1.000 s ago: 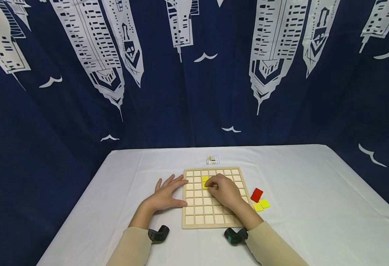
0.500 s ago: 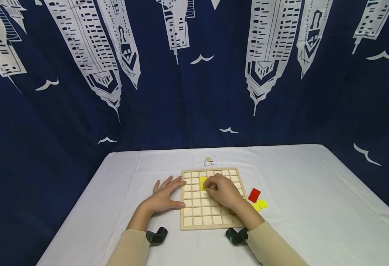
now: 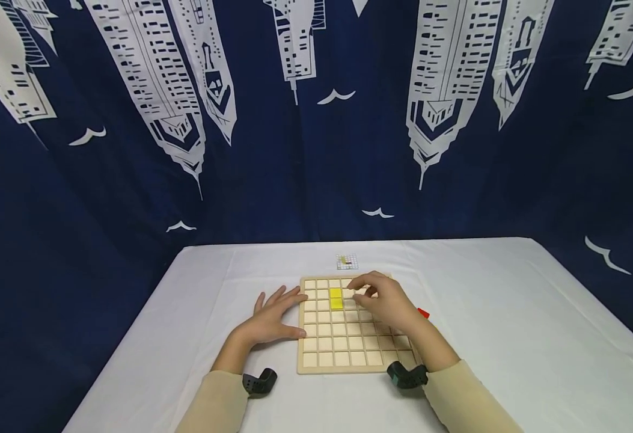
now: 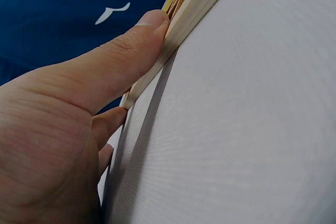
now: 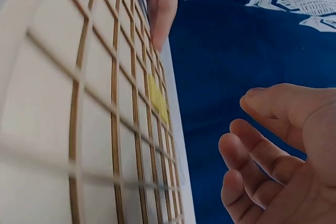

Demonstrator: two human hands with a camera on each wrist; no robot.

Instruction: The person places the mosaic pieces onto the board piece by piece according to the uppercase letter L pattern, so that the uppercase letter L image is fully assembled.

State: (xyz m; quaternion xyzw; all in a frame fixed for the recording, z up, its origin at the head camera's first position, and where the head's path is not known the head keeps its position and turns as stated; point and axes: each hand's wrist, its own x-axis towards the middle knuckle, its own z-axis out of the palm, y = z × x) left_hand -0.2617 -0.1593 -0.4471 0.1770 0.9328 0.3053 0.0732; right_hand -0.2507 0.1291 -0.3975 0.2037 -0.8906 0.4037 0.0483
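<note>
A pale wooden grid board (image 3: 324,343) lies on the white table. Two yellow square tiles (image 3: 336,298) sit in neighbouring cells of one column in its upper part, one behind the other. My left hand (image 3: 275,316) rests at the board's left side, fingers spread and straight. Its thumb (image 4: 152,24) touches the wooden edge in the left wrist view. My right hand (image 3: 383,299) hovers over the board, right of the yellow tiles. Nothing is between its thumb and fingers, which are loosely bent and apart in the right wrist view.
A small printed grid card (image 3: 347,261) lies behind the board. Part of a red tile (image 3: 423,313) shows beyond my right forearm, which covers the area beside the board. A dark blue patterned cloth (image 3: 316,150) hangs behind the white table (image 3: 511,325).
My right hand has drawn back to the right from the yellow tiles, uncovering both, and its thumb and fingers have parted. The forearm now hides the loose yellow tiles. My left hand stays put.
</note>
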